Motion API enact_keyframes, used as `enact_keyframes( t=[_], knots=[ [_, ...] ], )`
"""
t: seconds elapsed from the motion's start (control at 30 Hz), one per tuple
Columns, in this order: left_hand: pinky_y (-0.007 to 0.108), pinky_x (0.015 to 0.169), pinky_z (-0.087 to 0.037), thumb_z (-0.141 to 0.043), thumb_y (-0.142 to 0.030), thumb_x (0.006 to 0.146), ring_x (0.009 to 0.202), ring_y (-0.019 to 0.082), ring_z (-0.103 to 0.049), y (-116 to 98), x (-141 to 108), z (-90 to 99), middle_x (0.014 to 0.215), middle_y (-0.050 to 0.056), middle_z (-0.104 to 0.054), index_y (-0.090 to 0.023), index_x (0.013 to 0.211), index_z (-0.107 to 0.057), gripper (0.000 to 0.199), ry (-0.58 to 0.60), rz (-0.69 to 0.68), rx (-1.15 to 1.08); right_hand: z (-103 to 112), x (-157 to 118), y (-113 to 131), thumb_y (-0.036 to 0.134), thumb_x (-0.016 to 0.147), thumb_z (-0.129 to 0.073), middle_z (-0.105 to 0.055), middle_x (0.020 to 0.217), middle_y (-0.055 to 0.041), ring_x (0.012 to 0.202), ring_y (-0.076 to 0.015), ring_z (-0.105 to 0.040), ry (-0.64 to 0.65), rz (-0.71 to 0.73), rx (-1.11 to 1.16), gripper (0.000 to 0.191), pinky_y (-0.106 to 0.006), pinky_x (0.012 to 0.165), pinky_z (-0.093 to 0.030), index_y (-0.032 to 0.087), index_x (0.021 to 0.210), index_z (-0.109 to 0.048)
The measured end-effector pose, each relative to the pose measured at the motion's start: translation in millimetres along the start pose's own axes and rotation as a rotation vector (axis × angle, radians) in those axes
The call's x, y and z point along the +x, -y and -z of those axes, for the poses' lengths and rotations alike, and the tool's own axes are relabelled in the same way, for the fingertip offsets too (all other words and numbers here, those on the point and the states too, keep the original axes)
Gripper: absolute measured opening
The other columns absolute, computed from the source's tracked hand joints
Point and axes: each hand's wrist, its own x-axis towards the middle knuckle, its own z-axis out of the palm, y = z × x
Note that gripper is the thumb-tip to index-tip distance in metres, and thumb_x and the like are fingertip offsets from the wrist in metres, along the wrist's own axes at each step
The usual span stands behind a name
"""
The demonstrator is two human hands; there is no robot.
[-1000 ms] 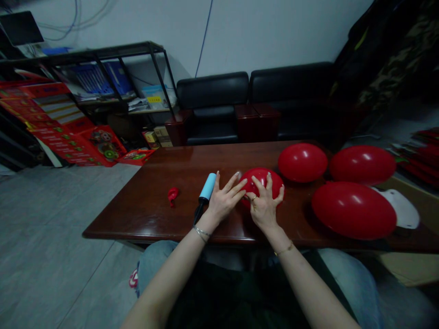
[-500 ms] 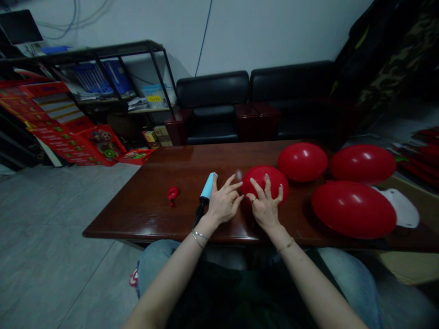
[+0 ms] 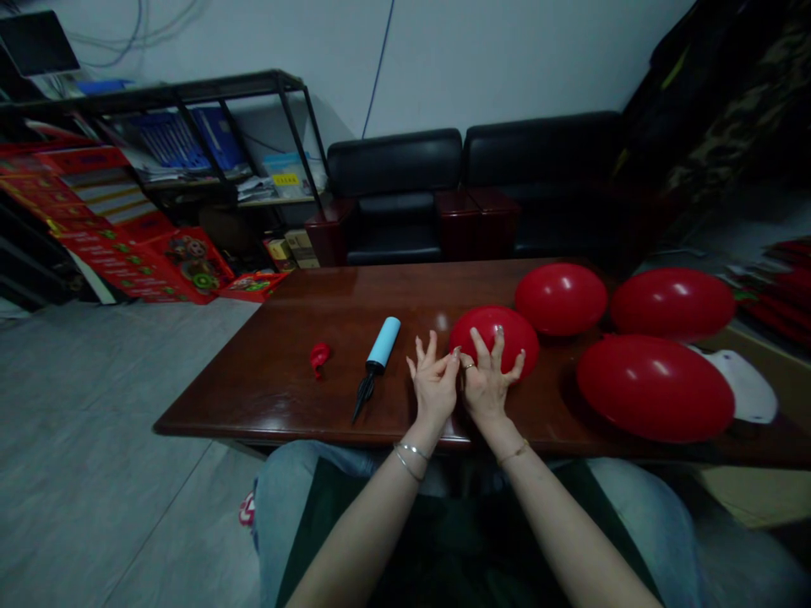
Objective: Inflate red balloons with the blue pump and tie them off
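A small inflated red balloon [image 3: 523, 331] rests on the table in front of me. Over its near side lies my right hand [image 3: 487, 390], fingers spread on the rubber, with thumb and index finger closed at its neck end. My left hand [image 3: 434, 387] pinches thumb and index finger together at the same spot, its other fingers raised; the neck itself is mostly hidden by the fingertips. Left of my hands lies a hand pump [image 3: 383, 346] with a light blue barrel and black nozzle end. Farther left is a limp, uninflated red balloon [image 3: 320, 355].
Inflated balloons crowd the table's right side: one red balloon [image 3: 561, 298] at the back, another [image 3: 672, 302] farther right, and a large one [image 3: 655, 387] in front, beside a white object [image 3: 748, 384]. Black sofas [image 3: 396, 169] stand behind the brown table [image 3: 253, 393].
My left hand has moved right, away from beside the pump, and now pinches at the balloon's neck. The pump is fully uncovered. My right hand stays on the balloon.
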Motion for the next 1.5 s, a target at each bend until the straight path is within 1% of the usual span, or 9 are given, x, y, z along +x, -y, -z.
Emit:
enact_keyframes(
  t=[0.13,0.23,0.37,0.5,0.67,0.87,1.1,1.37,1.5],
  knots=[
    [0.081,0.117,-0.01,-0.058,-0.031,0.097,0.152,0.035,-0.029,-1.6,4.5,9.2,0.144,0.002,-0.059,-0.031,0.105,-0.076,0.019,-0.028,-0.264,0.251,-0.6,-1.1,-0.8,0.022,0.097,-0.049,-0.058,0.147,-0.0079,0.158,-0.027,-0.011,0.028,-0.012,0.018,0.023,-0.062,0.121,0.004,0.022,0.093,-0.072],
    [0.075,0.122,-0.002,-0.055,-0.025,0.097,0.153,0.032,-0.028,0.0,6.3,17.5,0.145,0.002,-0.059,-0.027,0.114,-0.072,0.024,0.069,-0.462,0.364,-1.1,-2.4,-3.9,0.022,0.098,-0.046,-0.06,0.144,-0.0075,0.158,-0.0247,-0.01,0.041,-0.013,0.045,0.027,-0.06,0.122,0.006,0.021,0.092,-0.072],
    [0.069,0.125,0.002,-0.051,-0.017,0.094,0.155,0.03,-0.02,5.6,9.2,25.8,0.158,0.009,-0.043,-0.018,0.131,-0.063,0.038,0.258,-0.613,0.435,0.3,-1.9,-7.3,0.021,0.099,-0.041,-0.06,0.145,-0.0079,0.158,-0.0242,-0.008,0.064,-0.027,0.078,0.032,-0.062,0.122,0.006,0.022,0.099,-0.073],
    [0.065,0.124,0.011,-0.044,-0.012,0.098,0.155,0.025,-0.021,13.7,17.0,32.5,0.156,0.005,-0.047,-0.022,0.133,-0.06,0.04,0.316,-0.701,0.461,4.3,1.8,-6.0,0.018,0.099,-0.04,-0.062,0.143,-0.0057,0.158,-0.0206,-0.004,0.043,0.009,0.063,0.033,-0.057,0.123,0.007,0.022,0.105,-0.073],
    [0.058,0.124,0.015,-0.042,-0.017,0.103,0.15,0.023,-0.033,18.6,28.7,37.3,0.148,0.0,-0.056,-0.031,0.121,-0.068,0.034,0.323,-0.711,0.407,7.8,3.6,-2.4,0.017,0.098,-0.04,-0.062,0.143,-0.0045,0.158,-0.0203,-0.004,0.097,0.045,0.094,0.034,-0.058,0.123,0.007,0.022,0.103,-0.074],
    [0.064,0.124,0.011,-0.052,-0.016,0.1,0.146,0.024,-0.041,18.3,37.2,33.7,0.135,0.003,-0.068,-0.025,0.106,-0.072,0.023,0.253,-0.751,0.393,10.8,4.3,-2.5,0.013,0.095,-0.042,-0.059,0.146,-0.005,0.158,-0.0203,-0.006,0.162,0.062,0.154,0.036,-0.059,0.123,0.007,0.023,0.11,-0.073],
    [0.077,0.119,-0.01,-0.053,-0.006,0.092,0.15,0.028,-0.035,17.4,28.8,30.1,0.143,0.005,-0.061,-0.028,0.127,-0.065,0.043,0.331,-0.489,0.311,10.0,7.2,-7.9,0.016,0.095,-0.044,-0.06,0.145,-0.0053,0.158,-0.0229,-0.009,0.137,0.025,0.159,0.031,-0.059,0.123,0.006,0.021,0.098,-0.074],
    [0.078,0.118,0.004,-0.054,-0.019,0.097,0.147,0.03,-0.041,14.0,31.3,35.7,0.138,0.008,-0.065,-0.024,0.115,-0.069,0.024,0.232,-0.615,0.385,11.4,6.2,-9.2,0.02,0.097,-0.045,-0.06,0.145,-0.0049,0.158,-0.0234,-0.009,0.157,0.032,0.162,0.03,-0.059,0.123,0.007,0.021,0.087,-0.073],
    [0.077,0.119,0.007,-0.053,-0.014,0.095,0.148,0.031,-0.038,10.7,37.0,43.5,0.144,0.008,-0.061,-0.021,0.102,-0.07,0.02,0.329,-0.628,0.431,13.8,6.8,-11.5,0.021,0.097,-0.049,-0.06,0.145,-0.0041,0.158,-0.0207,-0.004,0.163,0.096,0.156,0.026,-0.057,0.124,0.008,0.022,0.091,-0.074]
  ],
)
